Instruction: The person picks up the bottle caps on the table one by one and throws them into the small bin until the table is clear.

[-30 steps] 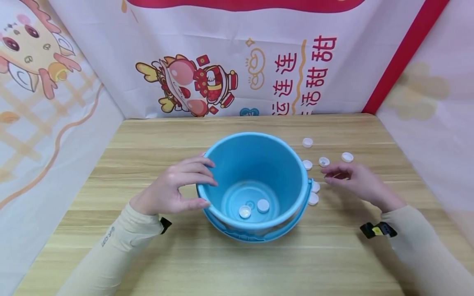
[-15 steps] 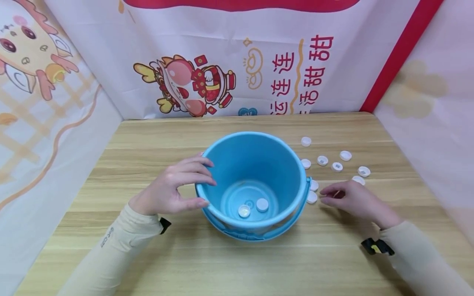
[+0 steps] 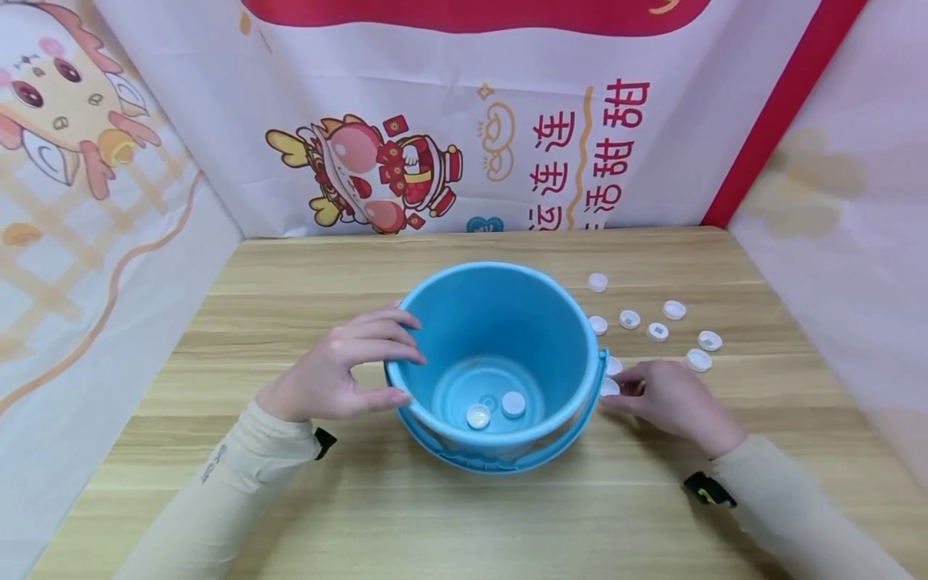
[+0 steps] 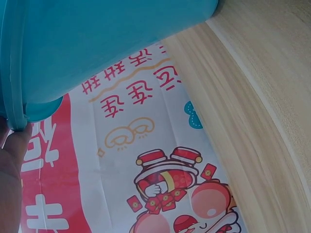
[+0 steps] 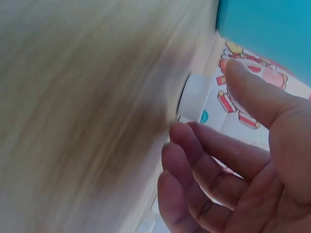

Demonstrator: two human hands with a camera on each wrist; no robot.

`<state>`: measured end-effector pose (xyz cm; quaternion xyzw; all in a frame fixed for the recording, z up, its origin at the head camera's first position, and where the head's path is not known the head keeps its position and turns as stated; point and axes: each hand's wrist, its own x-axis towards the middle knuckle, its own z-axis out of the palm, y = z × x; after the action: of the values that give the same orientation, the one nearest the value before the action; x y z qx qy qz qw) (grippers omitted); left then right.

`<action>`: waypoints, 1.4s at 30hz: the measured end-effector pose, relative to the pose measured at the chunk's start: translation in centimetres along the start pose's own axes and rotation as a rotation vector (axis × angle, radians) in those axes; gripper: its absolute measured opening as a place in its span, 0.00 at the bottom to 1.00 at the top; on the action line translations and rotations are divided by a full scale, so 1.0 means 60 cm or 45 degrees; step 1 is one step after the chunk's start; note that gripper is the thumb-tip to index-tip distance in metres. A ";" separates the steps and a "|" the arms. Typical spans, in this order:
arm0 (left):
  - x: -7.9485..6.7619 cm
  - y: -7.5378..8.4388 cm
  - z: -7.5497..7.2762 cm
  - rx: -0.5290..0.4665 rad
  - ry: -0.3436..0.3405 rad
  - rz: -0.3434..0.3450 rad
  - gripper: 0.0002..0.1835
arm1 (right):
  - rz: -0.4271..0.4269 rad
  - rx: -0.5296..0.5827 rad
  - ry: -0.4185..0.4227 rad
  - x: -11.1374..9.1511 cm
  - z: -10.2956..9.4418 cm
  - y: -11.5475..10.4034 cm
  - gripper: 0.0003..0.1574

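Note:
A blue bucket stands mid-table with its handle lowered at the front. Two white bottle caps lie on its floor, one a plain cap, the other a cap with its hollow side up. My left hand holds the bucket's left rim, fingers over the edge; in the left wrist view fingertips meet the rim. Beside the bucket's right side, my right hand is at a white cap. In the right wrist view the thumb is apart from this cap, and the bent fingers are close to it.
Several more white caps lie on the wooden table to the right of the bucket, among them a cap and a cap. A printed cloth hangs behind the table; more cloth flanks both sides.
My right hand has moved nearer to me and left, from the farther caps to one next to the bucket, uncovering several caps. My left hand stays at the rim.

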<state>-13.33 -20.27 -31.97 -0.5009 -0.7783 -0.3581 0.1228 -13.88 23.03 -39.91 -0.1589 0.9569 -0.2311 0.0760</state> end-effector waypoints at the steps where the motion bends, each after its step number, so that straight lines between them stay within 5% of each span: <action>1: -0.002 0.000 0.000 -0.001 0.004 0.003 0.25 | 0.002 -0.015 0.001 0.002 0.003 -0.004 0.23; 10: -0.007 -0.006 0.006 0.007 0.040 0.085 0.21 | -0.032 -0.073 0.051 0.005 0.020 -0.021 0.15; 20: -0.006 -0.008 0.005 0.022 0.020 0.089 0.22 | -0.016 0.106 0.089 -0.003 0.006 -0.010 0.18; 31: -0.002 -0.001 -0.003 -0.009 0.001 0.027 0.25 | -0.164 0.286 0.379 0.000 -0.065 -0.029 0.23; 42: -0.003 -0.004 -0.003 -0.025 0.002 0.036 0.23 | -0.137 0.475 0.420 0.025 -0.136 -0.086 0.25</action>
<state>-13.49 -20.60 -32.03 -0.5128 -0.7674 -0.3644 0.1237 -15.68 21.60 -30.42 -0.1531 0.8873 -0.4301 -0.0656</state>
